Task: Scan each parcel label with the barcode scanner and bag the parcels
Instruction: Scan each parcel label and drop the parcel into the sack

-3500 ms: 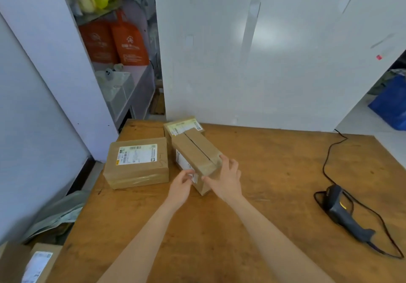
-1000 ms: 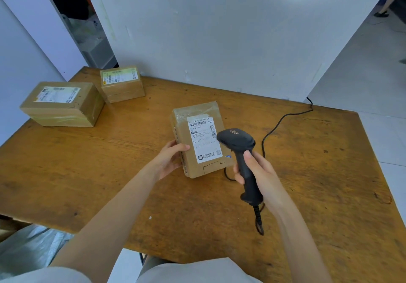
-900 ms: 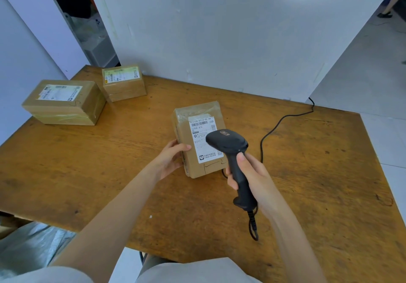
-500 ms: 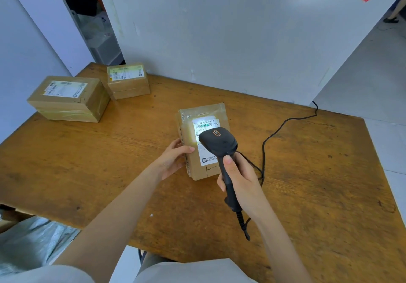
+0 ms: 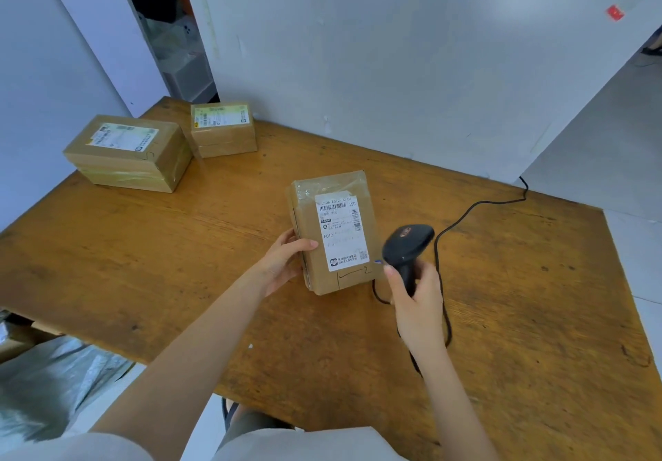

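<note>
A worn wooden table (image 5: 143,245) fills the head view, pushed against a pale grey wall (image 5: 394,66), with a dark gap in that wall behind the table's far left corner. Near the middle of the table lies a brown cardboard parcel (image 5: 308,231), its white label (image 5: 342,233) facing up with a barcode along the label's far edge. The left hand (image 5: 283,263) holds the parcel's left side, thumb lying over the top face and fingers wrapped around the edge. Just to the right of the parcel, the right hand (image 5: 419,303) is closed around the handle of a black barcode scanner (image 5: 406,245); the scanner's head sits beside the label's near right corner and apart from it, with a small blue light showing at its front. The scanner's black cable (image 5: 462,217) loops behind the right hand, then runs away from the parcel across the table to the far right edge, where it drops over. Well to the left of the held parcel, a larger parcel (image 5: 129,154) lies at the table's left edge, and a smaller parcel (image 5: 224,131) rests just beside it against the wall, both with labels up. Below the table's near left edge, grey plastic bags (image 5: 53,385) lie crumpled on the floor.
</note>
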A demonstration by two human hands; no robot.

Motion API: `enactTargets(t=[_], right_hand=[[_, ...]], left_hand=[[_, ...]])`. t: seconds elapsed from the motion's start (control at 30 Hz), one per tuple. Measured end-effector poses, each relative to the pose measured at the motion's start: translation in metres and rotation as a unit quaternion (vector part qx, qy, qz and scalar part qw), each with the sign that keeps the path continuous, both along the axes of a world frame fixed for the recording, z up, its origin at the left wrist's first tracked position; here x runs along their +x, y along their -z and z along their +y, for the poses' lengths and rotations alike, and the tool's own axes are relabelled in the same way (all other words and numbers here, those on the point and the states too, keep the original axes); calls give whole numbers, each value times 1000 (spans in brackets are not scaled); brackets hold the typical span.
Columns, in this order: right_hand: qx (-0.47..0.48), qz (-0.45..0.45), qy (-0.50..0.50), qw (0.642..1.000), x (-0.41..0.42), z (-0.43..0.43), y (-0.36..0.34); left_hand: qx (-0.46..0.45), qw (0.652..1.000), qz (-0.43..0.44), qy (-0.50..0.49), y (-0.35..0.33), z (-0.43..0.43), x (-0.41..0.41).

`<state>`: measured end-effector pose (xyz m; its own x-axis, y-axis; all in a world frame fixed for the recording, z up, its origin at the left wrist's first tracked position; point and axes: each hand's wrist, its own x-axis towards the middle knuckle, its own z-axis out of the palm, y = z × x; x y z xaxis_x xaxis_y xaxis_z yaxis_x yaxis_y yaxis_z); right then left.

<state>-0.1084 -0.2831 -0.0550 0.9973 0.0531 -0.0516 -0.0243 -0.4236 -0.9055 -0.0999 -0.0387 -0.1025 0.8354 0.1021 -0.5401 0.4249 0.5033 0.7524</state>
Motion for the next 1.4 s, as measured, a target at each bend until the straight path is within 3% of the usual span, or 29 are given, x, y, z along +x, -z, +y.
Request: enactTargets(t=[0.13,0.27,0.47,0.57,0.67,0.73,0.83,1.27,1.4], right_hand=[[-128,66,14,989,16,-6,44],[-301,46,-36,952,15,5,68],[-391,33,-4,920,-4,38,70],[-315,-27,21,948,-19,67,52],[-100,-31,-88,991,-40,126,23],[14,11,-162,987,-64,175,3],[91,66,-237,965,-110,246,-16],[129,113,-382,908,-268,490,-20],[120,117,-428,888,-283,568,-10]], left_hand=[[14,1000,12,-20,-2,17,-19],[5,998,24,-58,-6,41,-49],[9,993,44,-113,-9,84,-102],[4,991,36,-126,-10,107,-129],[-17,991,29,-126,-18,132,-159],[-33,990,34,-129,-25,151,-182],[-30,992,27,-122,-36,183,-228],[23,925,121,-361,-54,370,-402],[10,917,180,-356,-41,444,-427]])
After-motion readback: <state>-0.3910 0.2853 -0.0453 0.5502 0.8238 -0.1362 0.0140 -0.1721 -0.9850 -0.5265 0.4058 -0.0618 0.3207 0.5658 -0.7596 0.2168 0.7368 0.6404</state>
